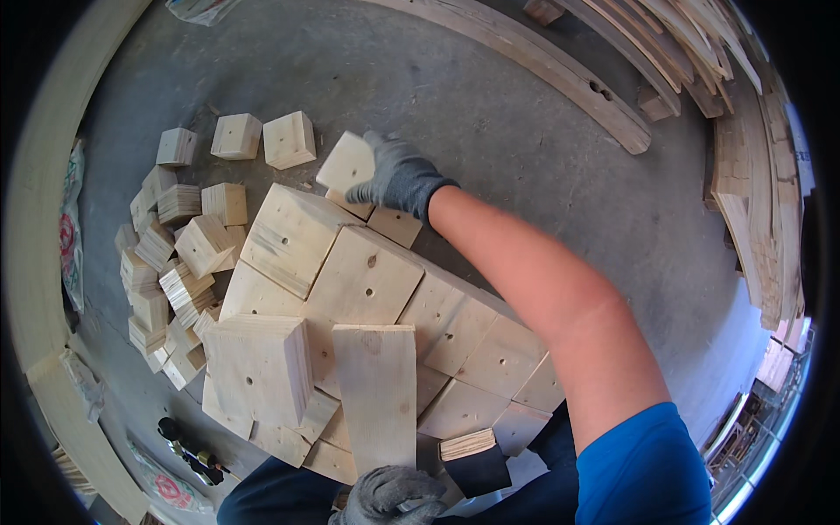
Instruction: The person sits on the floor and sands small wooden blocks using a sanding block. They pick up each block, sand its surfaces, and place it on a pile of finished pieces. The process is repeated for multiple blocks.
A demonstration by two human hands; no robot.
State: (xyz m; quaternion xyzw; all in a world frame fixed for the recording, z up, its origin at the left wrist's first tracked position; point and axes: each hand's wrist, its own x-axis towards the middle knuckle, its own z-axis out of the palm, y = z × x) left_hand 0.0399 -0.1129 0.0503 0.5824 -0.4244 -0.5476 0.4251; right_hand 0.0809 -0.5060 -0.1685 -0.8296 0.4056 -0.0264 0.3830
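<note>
1. Head view looked down on the right hand (398, 179), in a grey knit glove, reaching out over a grey concrete floor (490, 114).
2. Its fingers were clamped on a small pale square wooden block (344, 162), held tilted just above the far edge of a stack of large pale wooden squares (363, 284).
3. Left of the fingers lay a loose heap of small pale wooden blocks (171, 254), some stacked, some scattered.
4. The left hand (389, 496), also grey-gloved, sat at the lower edge; its fingers curled around the near end of a long pale wooden board (378, 394) lying on the stack.
5. Far beyond the fingers, long curved wooden planks (542, 66) lay on the floor.
</note>
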